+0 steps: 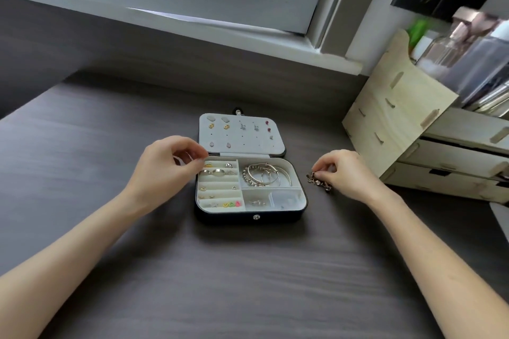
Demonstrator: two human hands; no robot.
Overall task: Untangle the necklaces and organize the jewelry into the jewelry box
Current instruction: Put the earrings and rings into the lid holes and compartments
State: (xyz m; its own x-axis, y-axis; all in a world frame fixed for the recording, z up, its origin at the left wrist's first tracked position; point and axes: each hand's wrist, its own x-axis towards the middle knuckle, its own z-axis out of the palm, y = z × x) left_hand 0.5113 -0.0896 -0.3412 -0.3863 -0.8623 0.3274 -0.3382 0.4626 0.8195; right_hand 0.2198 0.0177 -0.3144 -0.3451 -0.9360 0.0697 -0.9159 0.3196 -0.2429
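A dark jewelry box (249,216) lies open in the middle of the desk, its lid (242,133) folded back with earring studs pinned in rows. Rings (219,172) sit in the left slots and several bangles (265,175) fill the upper right compartment. My left hand (168,166) hovers at the box's upper left corner, fingers curled loosely with thumb and forefinger close together; I cannot tell if they hold anything. My right hand (345,172) pinches a small tangled gold chain with charms (318,181) on the desk just right of the box.
A light wooden drawer organiser (399,129) stands at the right, holding bottles and papers. A window sill (248,27) runs along the back. The dark wood desk (192,270) stretches toward me.
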